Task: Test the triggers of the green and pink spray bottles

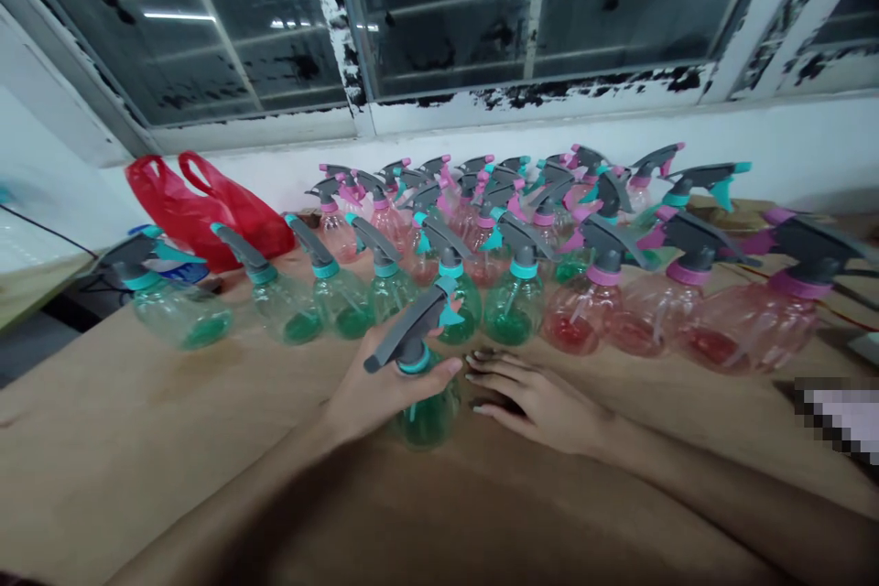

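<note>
Right of the red bag (212, 215), the left hand (371, 389) is gripping the spray bottle (412, 359) around its neck; the right hand (549, 398) is hovering or resting beside it, fingers loosely spread. The bottle is showing a grey head, teal collar and see-through green body.

A spray bottle (420, 412) is before bottle rows (515, 307) on the table (137, 430), a bag (223, 215) behind the front row's left end.

Dark window panes (467, 27) stretch above a white wall (549, 135), their pale frame (336, 18) blotched with black patches. Bright strip lights (179, 17) show in the glass. Below, a light-brown, wood-toned surface (171, 449) spreads out; another, yellowish tabletop (34, 291) juts in at the left edge.
</note>
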`<state>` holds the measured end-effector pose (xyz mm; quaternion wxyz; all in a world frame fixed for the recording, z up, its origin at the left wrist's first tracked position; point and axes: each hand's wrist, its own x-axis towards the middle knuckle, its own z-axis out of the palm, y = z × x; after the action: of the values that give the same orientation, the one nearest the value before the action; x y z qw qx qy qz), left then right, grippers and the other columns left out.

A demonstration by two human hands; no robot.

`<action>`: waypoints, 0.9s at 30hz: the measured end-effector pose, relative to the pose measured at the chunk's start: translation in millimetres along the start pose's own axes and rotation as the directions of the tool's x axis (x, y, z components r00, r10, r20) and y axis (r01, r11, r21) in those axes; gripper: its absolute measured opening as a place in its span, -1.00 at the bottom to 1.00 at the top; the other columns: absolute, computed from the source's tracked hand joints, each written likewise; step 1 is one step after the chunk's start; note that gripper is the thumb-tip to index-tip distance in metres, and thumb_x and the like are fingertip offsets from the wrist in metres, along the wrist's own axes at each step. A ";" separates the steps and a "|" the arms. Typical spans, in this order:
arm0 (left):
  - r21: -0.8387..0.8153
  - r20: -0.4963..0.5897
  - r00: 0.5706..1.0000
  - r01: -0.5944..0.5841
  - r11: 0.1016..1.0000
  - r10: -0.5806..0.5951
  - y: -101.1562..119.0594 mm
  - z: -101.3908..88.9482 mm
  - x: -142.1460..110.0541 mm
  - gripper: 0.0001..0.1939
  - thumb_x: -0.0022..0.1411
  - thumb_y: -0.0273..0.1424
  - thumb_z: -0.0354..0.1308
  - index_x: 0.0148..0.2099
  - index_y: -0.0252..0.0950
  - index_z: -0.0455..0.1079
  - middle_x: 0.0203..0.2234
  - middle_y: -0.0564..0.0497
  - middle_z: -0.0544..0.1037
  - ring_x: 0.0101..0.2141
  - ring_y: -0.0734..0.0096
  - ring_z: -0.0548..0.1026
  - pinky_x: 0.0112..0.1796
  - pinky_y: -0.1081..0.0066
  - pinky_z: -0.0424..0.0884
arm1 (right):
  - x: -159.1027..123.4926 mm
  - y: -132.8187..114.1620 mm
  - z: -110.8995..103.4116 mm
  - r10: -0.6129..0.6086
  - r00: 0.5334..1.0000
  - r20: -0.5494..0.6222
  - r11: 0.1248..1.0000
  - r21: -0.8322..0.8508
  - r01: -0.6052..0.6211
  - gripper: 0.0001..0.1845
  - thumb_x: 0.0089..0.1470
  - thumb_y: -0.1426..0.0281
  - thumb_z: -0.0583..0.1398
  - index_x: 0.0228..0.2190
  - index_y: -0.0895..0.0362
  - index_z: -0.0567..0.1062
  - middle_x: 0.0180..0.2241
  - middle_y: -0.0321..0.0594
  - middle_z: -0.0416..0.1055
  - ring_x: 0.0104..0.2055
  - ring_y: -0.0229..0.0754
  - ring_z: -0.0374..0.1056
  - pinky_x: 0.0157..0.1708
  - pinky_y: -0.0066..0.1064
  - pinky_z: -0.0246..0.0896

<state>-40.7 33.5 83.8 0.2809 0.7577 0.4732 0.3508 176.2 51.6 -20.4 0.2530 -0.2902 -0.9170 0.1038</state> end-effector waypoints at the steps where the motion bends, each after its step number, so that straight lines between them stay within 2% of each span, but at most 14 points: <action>1: 0.033 0.008 1.000 -0.002 0.999 0.002 -0.6 0.0 -1.6 -0.47 0.08 -0.22 0.20 0.12 -0.19 0.28 -0.19 -0.04 0.55 -0.17 0.18 0.51 -0.21 0.25 0.48 | -0.1 0.2 0.4 -0.003 1.000 0.001 1.000 -0.005 0.003 -0.58 0.20 0.28 0.11 0.04 0.18 0.39 0.07 -0.09 0.39 0.16 -0.12 0.24 0.17 -0.17 0.15; 5: 0.181 -0.001 1.000 0.016 0.983 -0.016 -1.4 -1.8 -8.9 -0.43 0.07 -0.16 0.21 0.12 -0.19 0.28 -0.26 -0.01 0.55 -0.26 0.16 0.51 -0.24 0.18 0.46 | -0.1 0.3 1.4 -0.012 1.000 -0.004 1.000 -0.022 0.012 -0.58 0.20 0.27 0.11 0.03 0.21 0.40 0.07 -0.07 0.40 0.16 -0.11 0.24 0.16 -0.19 0.16; 9: 0.206 -0.022 1.000 0.023 0.978 -0.019 -4.4 -5.2 -19.0 -0.47 0.07 -0.14 0.22 0.08 -0.16 0.31 -0.23 -0.01 0.55 -0.14 0.11 0.48 -0.06 0.07 0.37 | -0.1 0.4 1.5 -0.029 1.000 -0.006 0.999 -0.042 0.029 -0.60 0.21 0.26 0.10 0.01 0.20 0.42 0.04 -0.11 0.42 0.16 -0.13 0.24 0.17 -0.23 0.16; 15: 0.209 -0.058 0.998 0.015 0.978 -0.003 -22.7 -3.7 -40.8 -0.42 0.06 -0.16 0.25 0.10 -0.23 0.27 -0.12 -0.09 0.53 -0.09 0.08 0.47 -0.09 0.09 0.40 | -0.3 -1.7 1.5 -0.038 0.999 0.016 0.993 -0.109 0.040 -0.62 0.22 0.28 0.08 0.01 0.18 0.41 0.04 -0.09 0.42 0.14 -0.09 0.27 0.14 -0.14 0.19; 19: 0.273 -0.073 0.997 0.010 0.962 0.011 -24.0 -8.6 -56.7 -0.44 0.12 -0.16 0.23 0.13 -0.20 0.22 -0.05 -0.07 0.49 -0.07 0.07 0.46 -0.06 0.12 0.39 | 7.0 -11.9 -2.2 -0.023 0.999 0.047 0.983 -0.180 0.031 -0.64 0.21 0.30 0.08 -0.01 0.19 0.43 -0.01 -0.04 0.45 0.09 -0.02 0.32 0.05 -0.10 0.28; 23: 0.361 -0.149 0.988 0.006 0.932 0.051 -26.1 -29.8 -80.3 -0.49 0.14 -0.17 0.24 0.10 -0.14 0.26 0.04 -0.04 0.39 0.00 0.04 0.40 0.02 0.16 0.33 | 26.9 -31.7 -10.6 -0.012 0.996 0.089 0.967 -0.253 0.034 -0.70 0.16 0.34 0.13 -0.12 0.21 0.50 -0.15 0.04 0.52 -0.11 0.09 0.45 -0.16 -0.03 0.40; 25: 0.408 -0.206 0.977 0.041 0.912 0.048 -36.2 -47.1 -96.8 -0.46 0.12 -0.15 0.24 0.12 -0.13 0.24 0.01 -0.06 0.40 -0.03 0.01 0.41 0.00 0.14 0.35 | 41.9 -44.2 -14.8 -0.020 0.994 0.112 0.961 -0.273 0.050 -0.71 0.13 0.34 0.16 -0.14 0.21 0.52 -0.22 0.02 0.54 -0.22 0.09 0.49 -0.29 -0.06 0.43; 26: 0.436 -0.202 0.979 0.090 0.895 0.001 -43.4 -57.4 -105.8 -0.47 0.13 -0.14 0.23 0.12 -0.13 0.26 0.03 -0.07 0.38 -0.01 0.00 0.40 0.00 0.11 0.34 | 50.6 -50.9 -16.5 -0.030 0.992 0.119 0.959 -0.277 0.062 -0.70 0.13 0.33 0.16 -0.14 0.21 0.51 -0.24 0.01 0.54 -0.24 0.09 0.49 -0.31 -0.07 0.43; 27: 0.460 -0.252 0.968 0.121 0.880 -0.002 -51.6 -68.5 -114.7 -0.49 0.09 -0.09 0.24 0.05 -0.14 0.32 -0.02 -0.07 0.41 -0.06 -0.01 0.43 -0.06 0.09 0.38 | 60.0 -58.0 -18.1 -0.042 0.991 0.124 0.957 -0.279 0.075 -0.70 0.13 0.32 0.16 -0.13 0.20 0.51 -0.24 -0.01 0.54 -0.24 0.08 0.48 -0.32 -0.09 0.42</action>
<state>-157.3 -44.6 55.0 0.0388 0.7386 0.5992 0.3065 115.6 40.6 38.8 0.1579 -0.2894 -0.9439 -0.0192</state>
